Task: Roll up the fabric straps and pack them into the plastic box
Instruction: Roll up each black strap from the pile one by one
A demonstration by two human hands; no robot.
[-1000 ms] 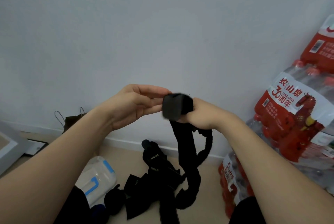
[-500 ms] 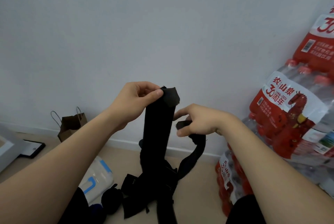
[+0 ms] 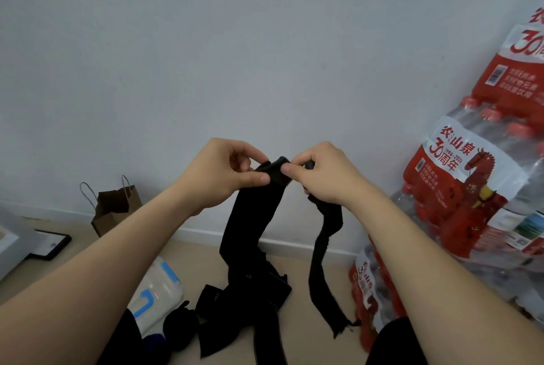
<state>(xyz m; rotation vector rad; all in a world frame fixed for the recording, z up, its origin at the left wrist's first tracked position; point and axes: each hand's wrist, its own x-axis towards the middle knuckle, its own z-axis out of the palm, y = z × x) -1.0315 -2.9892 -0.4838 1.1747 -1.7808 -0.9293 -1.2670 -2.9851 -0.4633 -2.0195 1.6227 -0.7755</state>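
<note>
I hold a black fabric strap [image 3: 250, 223] up in front of the wall. My left hand [image 3: 223, 174] pinches its folded top end between thumb and fingers. My right hand [image 3: 323, 174] pinches the same end from the right, and a second narrower black strap [image 3: 322, 264] hangs from under that hand with a frayed tip near the floor. The wide strap drops into a pile of black straps [image 3: 244, 305] on the floor. A clear plastic box [image 3: 156, 291] with blue clips lies on the floor to the left of the pile.
Shrink-wrapped packs of water bottles [image 3: 471, 188] with red labels are stacked at the right. A brown paper bag [image 3: 114, 205] stands by the wall at the left. A dark flat frame [image 3: 50, 244] and a pale board lie at the far left.
My right hand moved up and left to meet my left hand at the strap's top end. The narrower strap now hangs straight down under my right hand.
</note>
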